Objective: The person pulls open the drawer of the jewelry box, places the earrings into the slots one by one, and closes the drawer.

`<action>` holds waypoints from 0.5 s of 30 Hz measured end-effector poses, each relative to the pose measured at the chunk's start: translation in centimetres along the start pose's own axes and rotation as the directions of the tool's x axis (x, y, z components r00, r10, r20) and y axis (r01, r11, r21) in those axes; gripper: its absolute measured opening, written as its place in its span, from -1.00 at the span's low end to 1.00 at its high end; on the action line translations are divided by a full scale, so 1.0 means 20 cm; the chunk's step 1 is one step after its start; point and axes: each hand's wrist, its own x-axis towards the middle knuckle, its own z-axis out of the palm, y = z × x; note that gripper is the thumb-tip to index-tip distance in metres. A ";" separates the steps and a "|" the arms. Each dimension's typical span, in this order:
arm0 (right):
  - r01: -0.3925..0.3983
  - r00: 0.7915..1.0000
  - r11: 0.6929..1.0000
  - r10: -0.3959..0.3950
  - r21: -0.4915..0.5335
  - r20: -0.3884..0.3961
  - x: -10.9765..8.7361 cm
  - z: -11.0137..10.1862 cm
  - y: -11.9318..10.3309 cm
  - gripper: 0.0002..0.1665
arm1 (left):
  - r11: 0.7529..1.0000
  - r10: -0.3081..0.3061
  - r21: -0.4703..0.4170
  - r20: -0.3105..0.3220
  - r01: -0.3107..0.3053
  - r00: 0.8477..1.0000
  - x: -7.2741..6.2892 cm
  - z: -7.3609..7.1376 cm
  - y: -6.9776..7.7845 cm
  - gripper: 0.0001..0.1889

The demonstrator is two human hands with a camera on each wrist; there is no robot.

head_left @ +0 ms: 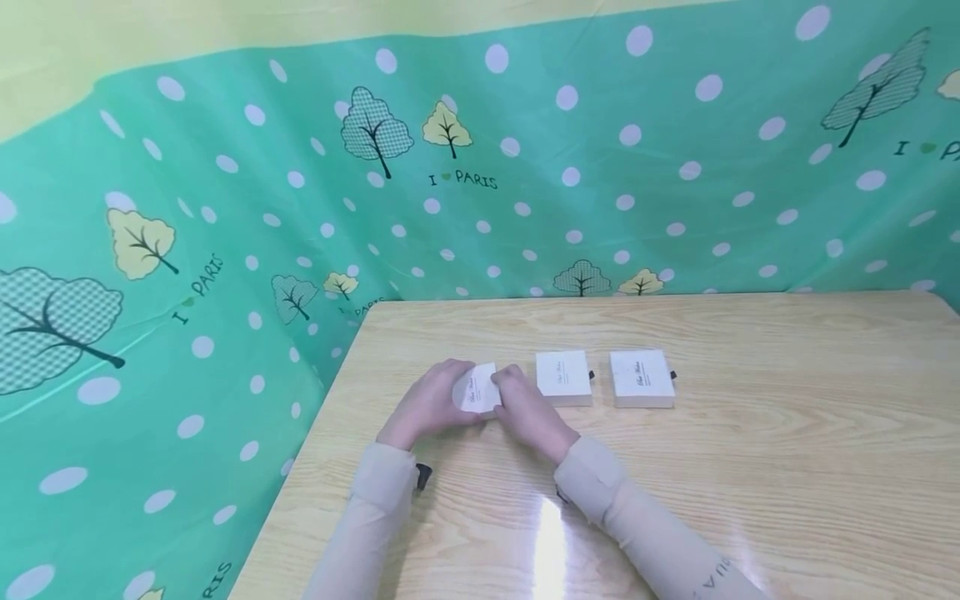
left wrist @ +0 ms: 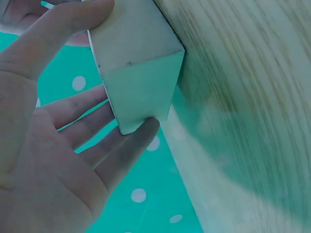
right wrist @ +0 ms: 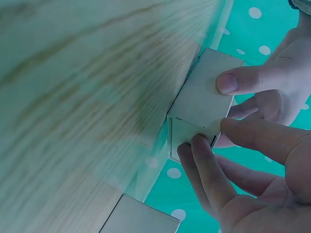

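A small white box (head_left: 478,388) with dark script on its lid lies on the table between both hands. My left hand (head_left: 433,402) grips its left part, with the thumb on the near side and the fingers reaching round the left end, as the left wrist view shows. At the right end, my right hand (head_left: 531,417) pinches the box with thumb and fingers; the fingertips (right wrist: 199,141) lie against the end face. Two similar white boxes stand in a row to the right, a middle box (head_left: 564,379) and a right-hand box (head_left: 642,379), each with a black tab on its right side.
The light wood table (head_left: 787,467) has its back edge against a green curtain (head_left: 600,167) with white dots and trees. The curtain also hangs along the left side. A bright reflection lies on the tabletop between the forearms.
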 end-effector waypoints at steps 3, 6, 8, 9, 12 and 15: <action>-0.009 1.000 1.000 0.009 0.008 0.007 0.00 -0.01 0.01 -0.42 | 1.000 -0.001 -0.004 0.014 0.001 1.000 0.01 0.00 0.00 -0.19; -0.008 1.000 1.000 0.007 0.009 0.025 0.00 -0.02 0.01 -0.41 | 1.000 -0.014 0.000 0.040 0.014 0.999 0.02 0.01 -0.01 -0.17; 0.004 0.999 1.000 -0.004 0.000 0.040 0.00 -0.02 0.01 -0.41 | 1.000 -0.026 -0.002 0.058 0.026 0.998 0.01 0.01 -0.01 -0.16; 0.014 0.999 1.000 -0.014 -0.006 0.043 0.00 -0.02 0.01 -0.40 | 0.999 -0.036 -0.001 0.068 0.036 0.997 0.01 0.01 -0.01 -0.16; 0.044 0.998 0.999 -0.042 -0.032 0.035 0.00 -0.04 0.00 -0.40 | 0.999 -0.038 -0.006 0.085 0.039 0.996 0.00 0.00 -0.01 -0.16; 0.065 0.998 0.996 -0.064 -0.064 0.018 -0.01 -0.05 -0.01 -0.39 | 0.999 -0.035 -0.003 0.099 0.035 0.994 0.00 -0.01 0.00 -0.12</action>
